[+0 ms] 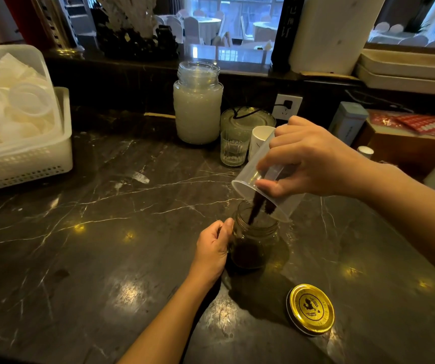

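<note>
Head view, starting closest to the person: what lies on the desk [106, 232]?

A gold lid [310, 310], flat on the dark marble, near the jar but apart from it.

And just beyond that?

The small glass jar [254, 240] stands upright with its mouth open and something dark in its lower part. The left hand [212, 249] grips it from the left, thumb up by the neck and fingers curled round the glass.

What is the other hand doing?

The right hand [313, 164] is above the jar, fingers and thumb curled round a clear plastic cup [248, 183]. The cup is tilted, rim down and to the left. A dark stream [253, 208] runs from the rim into the jar's mouth. I cannot tell whether it is liquid or grains.

Further back?

A ribbed drinking glass [233, 148] stands just beside a white cup [259, 136], which is partly hidden by the plastic cup. Behind them is a tin can [248, 118], and to its left a tall open jar [198, 103] filled with something whitish.

And at the edges?

A white basket [27, 164] of pale plastic lids sits far left. A wall socket [287, 105] with a black plug is behind the tin, and a big paper roll [326, 30] stands on the ledge above
</note>
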{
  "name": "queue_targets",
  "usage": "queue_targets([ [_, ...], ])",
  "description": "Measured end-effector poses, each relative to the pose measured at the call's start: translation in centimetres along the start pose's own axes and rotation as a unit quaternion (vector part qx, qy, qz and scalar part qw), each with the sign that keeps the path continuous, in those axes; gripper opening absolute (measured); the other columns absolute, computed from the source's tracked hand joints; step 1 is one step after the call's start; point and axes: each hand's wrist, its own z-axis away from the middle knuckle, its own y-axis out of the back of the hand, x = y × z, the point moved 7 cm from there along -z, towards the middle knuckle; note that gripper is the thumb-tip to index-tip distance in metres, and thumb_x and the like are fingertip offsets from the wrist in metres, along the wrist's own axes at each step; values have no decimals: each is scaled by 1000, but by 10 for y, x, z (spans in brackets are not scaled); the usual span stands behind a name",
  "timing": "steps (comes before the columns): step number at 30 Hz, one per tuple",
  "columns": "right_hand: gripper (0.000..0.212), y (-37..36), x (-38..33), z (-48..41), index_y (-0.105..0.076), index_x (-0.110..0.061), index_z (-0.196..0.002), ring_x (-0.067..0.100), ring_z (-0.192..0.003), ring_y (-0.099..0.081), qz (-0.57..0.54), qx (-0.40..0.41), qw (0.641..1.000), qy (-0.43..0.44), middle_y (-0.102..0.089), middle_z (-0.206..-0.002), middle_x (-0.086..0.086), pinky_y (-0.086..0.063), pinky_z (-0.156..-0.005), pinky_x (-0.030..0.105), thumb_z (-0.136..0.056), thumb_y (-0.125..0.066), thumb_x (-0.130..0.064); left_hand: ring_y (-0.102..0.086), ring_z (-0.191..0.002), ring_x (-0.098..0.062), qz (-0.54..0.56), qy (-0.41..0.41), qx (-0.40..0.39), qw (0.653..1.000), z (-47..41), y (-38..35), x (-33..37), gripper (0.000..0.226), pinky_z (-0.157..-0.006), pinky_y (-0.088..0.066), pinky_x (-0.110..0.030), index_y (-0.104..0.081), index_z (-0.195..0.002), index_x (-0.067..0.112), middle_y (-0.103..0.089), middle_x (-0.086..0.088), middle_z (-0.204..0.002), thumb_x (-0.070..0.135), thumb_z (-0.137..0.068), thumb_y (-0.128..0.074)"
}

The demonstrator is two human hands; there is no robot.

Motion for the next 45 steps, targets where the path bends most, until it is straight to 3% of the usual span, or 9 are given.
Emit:
queue_targets([
  [5, 37, 0, 1, -1, -68, -8, -74, 12, -61, -43, -2, -2, 1000, 0, -62, -60, 4, -30, -60, 31, -78, -52, -40, -48, -65, -20, 4, 6, 0, 1000, -1, -1, -1, 56, -65, -39, -38, -56, -63, 15, -51, -7, -66, 69, -77, -53],
  [8, 37, -1, 0, 0, -68, -7, -75, 14, -59, -44, -4, -3, 1000, 3, -60, -60, 4, -35, -58, 33, -78, -52, -40, -45, -60, -12, -9, 1, 7, 1000, -1, 0, 0, 50, -61, -38, -32, -53, -57, 23, -49, 3, -59, 70, -76, -52],
  [14, 36, 5, 5, 1, -69, -6, -75, 12, -60, -42, -5, 26, 1000, 1, -59, -58, 4, -29, -61, 30, -77, -54, -39, -47, -65, -22, -2, 1, 6, 1000, -1, 0, 0, 61, -64, -38, -38, -53, -66, 3, -51, -10, -67, 63, -78, -50],
  [18, 36, 6, 7, 5, -69, -6, -76, 16, -58, -44, -9, 29, 1000, 4, -60, -57, 5, -32, -58, 32, -78, -55, -39, -43, -61, -16, -9, -2, 10, 1000, 0, 1, 1, 55, -61, -36, -35, -51, -61, 13, -46, -5, -62, 66, -78, -52],
  [23, 33, 2, 0, 5, -68, -7, -75, 11, -59, -39, -11, 28, 999, 30, -46, -63, -9, -31, -59, 30, -78, -56, -38, -46, -68, -25, 1, -2, 7, 1000, 0, 0, 3, 72, -66, -37, -41, -50, -73, -8, -51, -14, -70, 64, -78, -49],
  [35, 30, 2, -2, 6, -68, -10, -76, 10, -61, -38, -7, 19, 999, 30, -43, -67, -12, -30, -61, 29, -78, -57, -37, -50, -70, -26, 5, 15, 10, 1000, 2, 0, 3, 71, -69, -40, -43, -53, -75, -4, -55, -14, -73, 67, -76, -51],
  [40, 31, -1, -3, 3, -69, -9, -76, 12, -60, -40, -7, 3, 1000, 24, -57, -60, 0, -32, -59, 32, -78, -56, -38, -51, -72, -27, 11, 14, 11, 1000, 2, 0, 3, 72, -70, -40, -43, -54, -76, -5, -56, -16, -75, 67, -76, -51],
  [45, 31, 1, -3, 4, -69, -9, -77, 13, -61, -40, -4, 9, 999, 32, -59, -60, 3, -33, -61, 32, -78, -57, -37, -50, -71, -26, 8, 16, 11, 1000, 2, 1, 4, 74, -69, -39, -44, -55, -77, -5, -54, -16, -74, 69, -76, -51],
])
